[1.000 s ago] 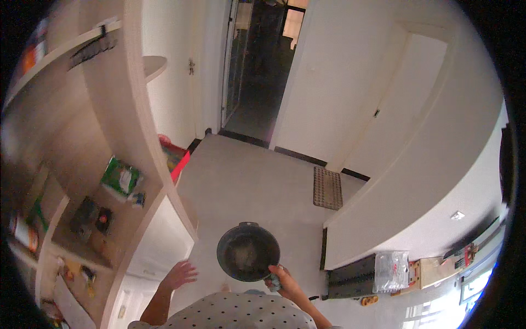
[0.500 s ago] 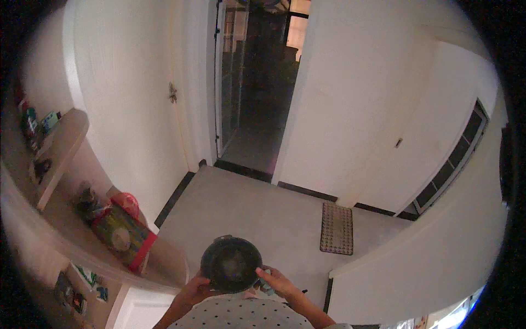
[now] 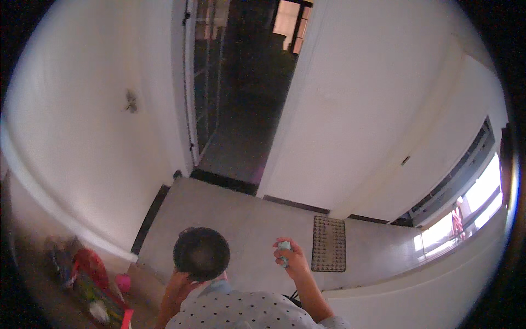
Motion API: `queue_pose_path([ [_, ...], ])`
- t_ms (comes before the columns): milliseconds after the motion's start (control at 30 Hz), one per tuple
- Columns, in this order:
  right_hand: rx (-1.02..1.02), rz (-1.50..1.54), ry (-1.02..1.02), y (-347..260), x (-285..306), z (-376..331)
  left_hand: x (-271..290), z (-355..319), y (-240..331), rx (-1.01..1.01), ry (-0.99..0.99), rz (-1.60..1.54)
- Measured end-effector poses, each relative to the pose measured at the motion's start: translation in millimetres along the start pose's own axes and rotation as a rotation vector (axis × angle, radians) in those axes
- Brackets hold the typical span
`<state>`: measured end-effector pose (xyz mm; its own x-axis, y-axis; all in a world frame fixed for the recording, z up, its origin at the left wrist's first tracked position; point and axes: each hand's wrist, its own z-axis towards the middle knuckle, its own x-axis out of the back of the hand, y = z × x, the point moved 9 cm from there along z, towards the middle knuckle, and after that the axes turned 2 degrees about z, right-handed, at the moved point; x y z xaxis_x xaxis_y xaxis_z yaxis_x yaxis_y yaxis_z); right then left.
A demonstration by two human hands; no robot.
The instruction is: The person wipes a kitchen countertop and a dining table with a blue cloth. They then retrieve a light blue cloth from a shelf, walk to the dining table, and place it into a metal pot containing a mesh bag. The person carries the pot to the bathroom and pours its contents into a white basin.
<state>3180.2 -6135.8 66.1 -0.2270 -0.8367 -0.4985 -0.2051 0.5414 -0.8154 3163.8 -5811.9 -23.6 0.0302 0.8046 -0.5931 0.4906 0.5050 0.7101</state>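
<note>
My left hand (image 3: 179,281) grips the near rim of a round dark bowl (image 3: 201,253), held out in front of my chest at lower left of centre. My right hand (image 3: 293,259) is raised to the right of the bowl, apart from it, and is closed around a small pale teal object (image 3: 284,251) that I cannot identify. My polka-dot top (image 3: 241,310) fills the bottom edge between both forearms. What lies inside the bowl is too dark to tell.
A grey floor (image 3: 252,230) leads to an open doorway (image 3: 241,93) with a dark room beyond. A small patterned mat (image 3: 329,251) lies on the right. White walls flank both sides. Red and pink items (image 3: 90,274) sit at lower left; a bright window (image 3: 466,214) at right.
The view has swung right, away from the shelves toward the doorway. My left hand has taken the bowl and my right hand has moved off it to the right.
</note>
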Motion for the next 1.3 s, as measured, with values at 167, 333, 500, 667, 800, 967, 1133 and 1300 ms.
queue_pose_path([
  [167, 0.068, 0.068, 0.189, -71, 31, 115, -16, 109, 66, -0.005, 0.057, -0.033],
  [333, 0.459, -0.32, 0.428, -220, 33, 237, -54, 250, 127, -0.01, -0.058, -0.116],
  [500, 0.768, -0.838, 0.575, -306, 58, 347, -72, 323, 145, -0.104, 0.004, -0.081],
  [667, 1.034, -1.117, 0.717, -360, 71, 433, -106, 368, 171, -0.097, 0.027, -0.146],
  [800, 1.013, -1.255, 0.878, -397, 76, 493, -148, 397, 213, -0.139, 0.129, -0.078],
  [967, 0.951, -1.267, 1.019, -404, 82, 543, -134, 508, 241, -0.077, 0.135, -0.198],
  [1133, 1.064, -0.964, 1.128, -389, 94, 500, -117, 560, 277, -0.06, 0.137, -0.184],
  [1300, 1.176, -0.441, 0.713, -414, -42, 482, -100, 658, 332, -0.002, -0.056, -0.119],
])
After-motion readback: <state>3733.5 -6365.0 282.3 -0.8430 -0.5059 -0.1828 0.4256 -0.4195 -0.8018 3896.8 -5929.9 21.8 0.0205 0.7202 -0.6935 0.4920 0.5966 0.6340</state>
